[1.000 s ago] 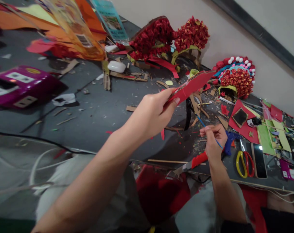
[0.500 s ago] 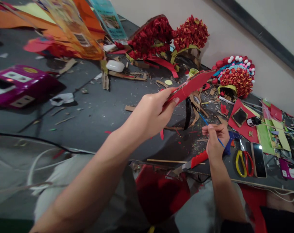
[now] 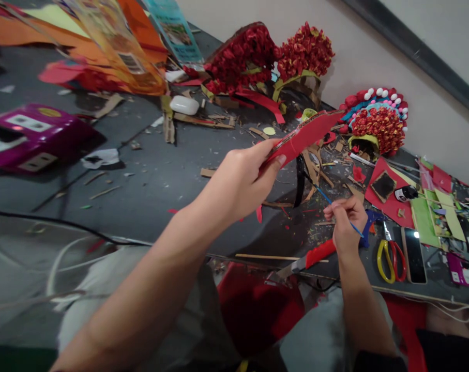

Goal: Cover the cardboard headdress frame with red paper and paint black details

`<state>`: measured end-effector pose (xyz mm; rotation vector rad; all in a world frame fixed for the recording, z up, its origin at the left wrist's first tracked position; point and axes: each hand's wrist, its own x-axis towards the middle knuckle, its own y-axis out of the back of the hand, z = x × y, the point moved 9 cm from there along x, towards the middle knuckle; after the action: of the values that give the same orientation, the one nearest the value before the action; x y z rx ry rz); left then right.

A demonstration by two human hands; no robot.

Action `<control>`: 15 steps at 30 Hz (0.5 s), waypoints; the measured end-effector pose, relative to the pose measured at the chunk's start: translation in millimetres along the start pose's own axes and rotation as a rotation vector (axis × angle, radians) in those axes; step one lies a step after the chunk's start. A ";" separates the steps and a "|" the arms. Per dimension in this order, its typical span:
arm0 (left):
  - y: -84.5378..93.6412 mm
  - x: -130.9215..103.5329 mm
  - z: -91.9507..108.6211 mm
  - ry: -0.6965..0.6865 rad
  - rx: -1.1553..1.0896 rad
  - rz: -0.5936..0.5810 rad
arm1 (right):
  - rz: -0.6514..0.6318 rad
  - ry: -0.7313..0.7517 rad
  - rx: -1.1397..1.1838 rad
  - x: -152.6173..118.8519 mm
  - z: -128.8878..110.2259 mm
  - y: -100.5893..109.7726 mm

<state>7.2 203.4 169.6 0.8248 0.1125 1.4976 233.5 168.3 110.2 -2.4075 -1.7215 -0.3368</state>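
My left hand [image 3: 244, 181] is closed on a red paper-covered cardboard piece [image 3: 309, 135], which it holds up on edge above the table. A glossy black strip [image 3: 299, 182] hangs below the piece; its upper end is hidden behind it. My right hand [image 3: 346, 219] pinches a thin blue paintbrush [image 3: 324, 195] slantwise between thumb and fingers. The brush's dark tip points up and left, close to the black strip; whether they touch I cannot tell. Under my right wrist lies a red-handled box cutter [image 3: 319, 253], jutting over the table's near edge.
Cardboard scraps litter the dark table [image 3: 152, 186]. Red flower-covered headpieces [image 3: 304, 51] stand along the wall. Yellow-and-red scissors [image 3: 391, 258], a phone [image 3: 413, 256] and a small black bottle [image 3: 406, 194] lie at right. A purple power strip [image 3: 40, 137] and an orange-tinted bottle [image 3: 129, 62] are at left.
The paintbrush has shifted, its tip now farther left and nearer the black strip. My left hand and the red cardboard piece stay nearly in place.
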 end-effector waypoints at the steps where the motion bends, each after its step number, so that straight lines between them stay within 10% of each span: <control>1: -0.1 0.1 0.6 -0.006 -0.004 0.000 | -0.006 0.008 0.003 0.6 -1.8 1.0; 15: -1.2 -0.1 -0.5 -0.006 0.000 0.000 | -0.126 0.038 -0.108 -2.3 -7.1 -9.1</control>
<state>7.9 203.8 168.5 0.8295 0.1079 1.4955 223.6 167.4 116.4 -2.3531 -1.8882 -0.5011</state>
